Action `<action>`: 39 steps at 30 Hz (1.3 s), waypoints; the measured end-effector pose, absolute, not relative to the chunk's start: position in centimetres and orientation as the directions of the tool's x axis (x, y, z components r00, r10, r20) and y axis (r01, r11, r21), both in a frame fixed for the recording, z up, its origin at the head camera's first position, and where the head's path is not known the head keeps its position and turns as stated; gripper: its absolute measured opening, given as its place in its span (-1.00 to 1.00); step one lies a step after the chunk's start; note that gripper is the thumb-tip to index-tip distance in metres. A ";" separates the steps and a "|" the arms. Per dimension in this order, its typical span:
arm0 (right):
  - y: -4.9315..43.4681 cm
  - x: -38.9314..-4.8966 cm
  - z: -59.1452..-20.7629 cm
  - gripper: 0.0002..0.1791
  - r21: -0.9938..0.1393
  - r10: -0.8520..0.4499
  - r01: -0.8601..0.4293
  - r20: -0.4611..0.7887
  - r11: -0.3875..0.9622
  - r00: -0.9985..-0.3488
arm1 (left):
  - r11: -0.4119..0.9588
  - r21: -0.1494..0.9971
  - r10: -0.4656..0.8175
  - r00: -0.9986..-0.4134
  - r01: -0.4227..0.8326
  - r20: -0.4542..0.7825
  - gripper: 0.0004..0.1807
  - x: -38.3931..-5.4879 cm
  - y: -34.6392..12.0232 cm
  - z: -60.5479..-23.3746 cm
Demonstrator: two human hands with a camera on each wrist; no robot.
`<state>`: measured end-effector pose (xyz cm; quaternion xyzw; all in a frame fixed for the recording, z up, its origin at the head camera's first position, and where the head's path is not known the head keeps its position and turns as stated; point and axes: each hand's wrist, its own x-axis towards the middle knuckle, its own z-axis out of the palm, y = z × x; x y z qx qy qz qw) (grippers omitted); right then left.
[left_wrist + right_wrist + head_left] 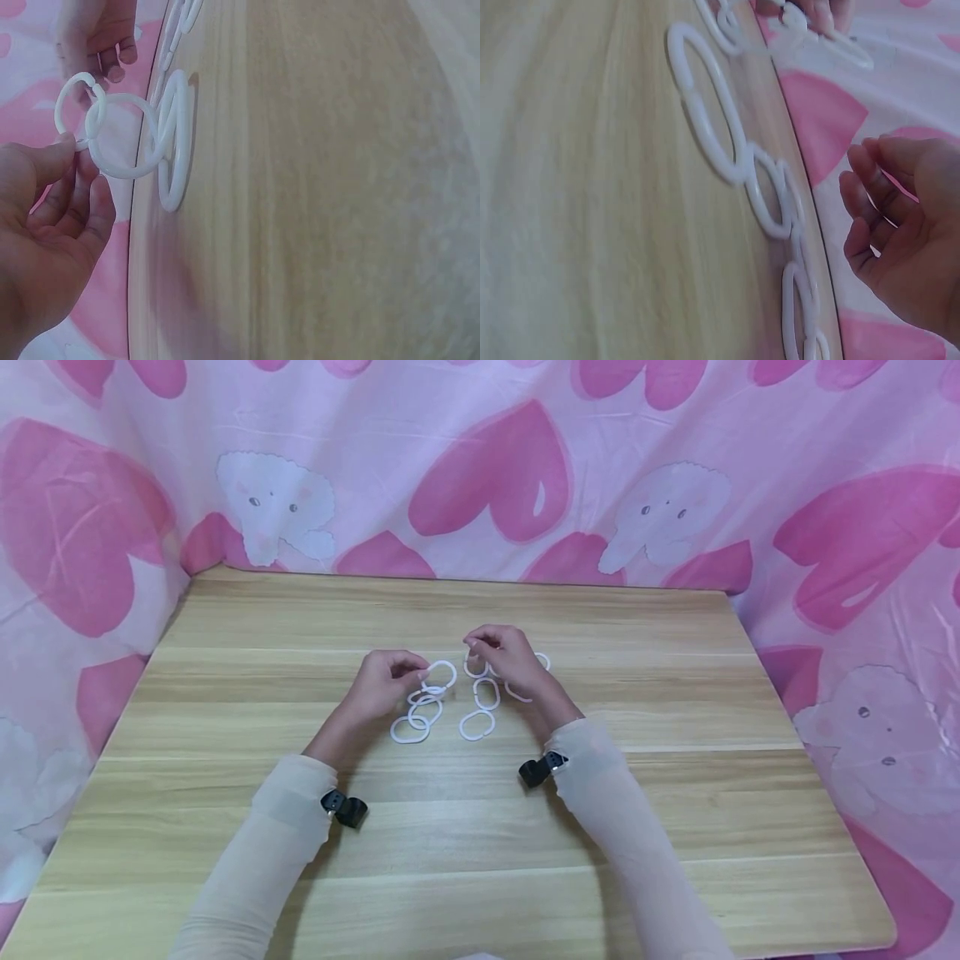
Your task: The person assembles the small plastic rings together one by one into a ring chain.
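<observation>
Thumb and fingers of my left hand [382, 683] pinch a white oval plastic link [454, 675]. Several joined links [124, 175] hang from it, and the lowest lie on the tabletop. My right hand [510, 658] is over several more white links, its fingers bent loosely and holding nothing in the right wrist view. Of these, the near link [477, 739] lies closest to the person, and others run away from it under the right hand. In the right wrist view they form a row beginning with a large-looking link [694, 112]. The right hand and wrist partly hide some links.
The wood-grain table [465, 860] has its back edge against a pink curtain [360, 460] with hearts and cartoon animals, which also hangs at both sides. A small black camera [347, 808] is strapped to the left wrist, another black camera [538, 770] to the right.
</observation>
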<state>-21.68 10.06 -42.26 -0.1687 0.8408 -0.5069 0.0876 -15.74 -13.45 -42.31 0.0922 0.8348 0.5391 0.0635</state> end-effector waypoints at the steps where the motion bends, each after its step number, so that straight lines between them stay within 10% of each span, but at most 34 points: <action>1: 10.2 -21.9 -42.4 -0.73 -0.872 -0.371 -0.204 0.028 0.445 -0.928 | 0.402 0.912 0.223 -0.975 0.085 -0.008 -0.80 -15.7 -13.4 -42.3; 21: 10.9 -23.3 -43.2 -0.27 -0.527 -0.359 -0.217 -0.183 0.822 -0.915 | 0.400 0.915 0.215 -0.976 0.053 -0.038 -0.79 -15.4 -13.3 -41.8; 39: 10.6 -22.6 -42.7 -0.32 -0.439 -0.485 -0.393 -0.116 0.808 -0.867 | 0.416 0.908 0.207 -0.978 0.054 -0.037 -0.76 -15.5 -13.3 -42.1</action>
